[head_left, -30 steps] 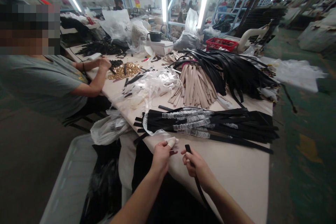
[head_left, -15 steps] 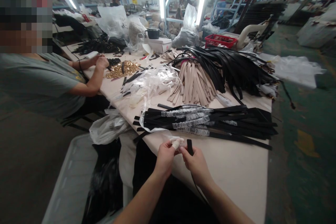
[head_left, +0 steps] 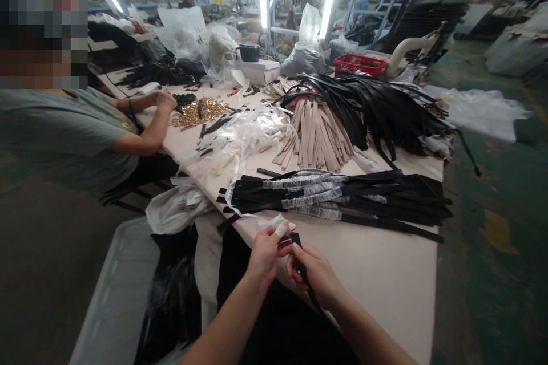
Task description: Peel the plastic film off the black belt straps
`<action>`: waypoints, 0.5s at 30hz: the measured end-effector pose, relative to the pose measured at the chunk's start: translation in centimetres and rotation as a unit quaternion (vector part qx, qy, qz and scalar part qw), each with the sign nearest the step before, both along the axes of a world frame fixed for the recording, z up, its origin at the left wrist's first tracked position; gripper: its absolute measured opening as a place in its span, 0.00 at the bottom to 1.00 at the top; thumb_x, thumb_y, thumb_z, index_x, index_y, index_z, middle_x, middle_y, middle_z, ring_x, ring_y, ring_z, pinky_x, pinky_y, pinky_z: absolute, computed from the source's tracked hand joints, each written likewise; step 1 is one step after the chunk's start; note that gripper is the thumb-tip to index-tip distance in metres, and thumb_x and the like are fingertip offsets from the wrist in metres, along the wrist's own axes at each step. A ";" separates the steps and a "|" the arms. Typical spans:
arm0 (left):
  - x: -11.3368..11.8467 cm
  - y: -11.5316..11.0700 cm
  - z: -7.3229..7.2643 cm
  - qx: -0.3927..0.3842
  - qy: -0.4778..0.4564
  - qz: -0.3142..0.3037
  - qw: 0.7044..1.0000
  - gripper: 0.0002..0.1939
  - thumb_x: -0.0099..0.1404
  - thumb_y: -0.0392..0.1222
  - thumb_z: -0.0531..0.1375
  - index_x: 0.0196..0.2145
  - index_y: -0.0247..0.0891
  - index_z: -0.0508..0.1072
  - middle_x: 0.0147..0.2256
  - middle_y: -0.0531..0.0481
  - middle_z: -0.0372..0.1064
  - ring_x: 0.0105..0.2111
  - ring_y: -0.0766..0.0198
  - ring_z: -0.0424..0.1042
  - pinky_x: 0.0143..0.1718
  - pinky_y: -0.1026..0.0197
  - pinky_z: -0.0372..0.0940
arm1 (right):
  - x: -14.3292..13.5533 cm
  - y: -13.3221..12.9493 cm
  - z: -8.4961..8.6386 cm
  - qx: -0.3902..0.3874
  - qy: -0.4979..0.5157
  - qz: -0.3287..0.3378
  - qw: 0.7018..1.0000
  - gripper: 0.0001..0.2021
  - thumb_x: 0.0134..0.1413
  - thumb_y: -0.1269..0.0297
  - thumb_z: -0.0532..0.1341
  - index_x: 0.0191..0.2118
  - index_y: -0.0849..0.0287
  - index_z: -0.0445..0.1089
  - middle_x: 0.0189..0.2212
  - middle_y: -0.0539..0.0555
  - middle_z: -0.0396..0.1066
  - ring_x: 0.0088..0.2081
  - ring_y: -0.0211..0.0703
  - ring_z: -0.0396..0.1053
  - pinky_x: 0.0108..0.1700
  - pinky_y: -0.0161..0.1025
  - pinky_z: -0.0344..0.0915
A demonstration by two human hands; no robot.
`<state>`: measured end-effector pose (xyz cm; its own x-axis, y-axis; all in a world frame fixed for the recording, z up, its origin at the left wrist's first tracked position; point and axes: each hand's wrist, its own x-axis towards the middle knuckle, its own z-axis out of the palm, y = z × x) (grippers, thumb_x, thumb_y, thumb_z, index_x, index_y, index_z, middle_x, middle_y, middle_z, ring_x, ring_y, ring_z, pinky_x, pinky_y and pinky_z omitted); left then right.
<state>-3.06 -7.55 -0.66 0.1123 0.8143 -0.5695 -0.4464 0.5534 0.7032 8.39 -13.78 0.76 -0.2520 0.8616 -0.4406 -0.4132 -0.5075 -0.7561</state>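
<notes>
At the near edge of the table my two hands are close together. My left hand, pale coverings on its fingertips, is closed on a strip of thin white plastic film that trails back toward the straps. A narrow black strap is pinched in my right hand; its squared end sticks up past the thumb and the rest hangs down below the wrist. Just beyond lies a pile of black straps, several wrapped mid-length in crinkled clear film.
Beyond the pile lie loose white film strips, a fan of beige straps and a black strap bundle. A co-worker sits at left near gold-coloured metal pieces. A grey plastic bin stands below the table.
My right hand has turned and shifted slightly left, and the strap's end now sits lower and tilted, nearer my left fingers. My left hand moved slightly left.
</notes>
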 end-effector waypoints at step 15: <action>-1.0 -0.3 2.2 0.112 0.043 -0.018 0.993 0.15 0.56 0.49 0.70 0.32 0.32 0.81 0.31 0.43 0.78 0.30 0.62 0.74 0.35 0.63 0.68 | 2.2 -1.0 1.1 0.063 -0.139 0.065 0.986 0.18 0.60 0.50 0.60 0.40 0.63 0.73 0.28 0.55 0.77 0.25 0.39 0.73 0.28 0.34 0.66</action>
<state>-4.07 -7.89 1.55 0.1023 0.9181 -0.3829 -0.3628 0.3928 0.8450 10.63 -14.77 1.83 -0.2487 0.8824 -0.3995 -0.1184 -0.4370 -0.8916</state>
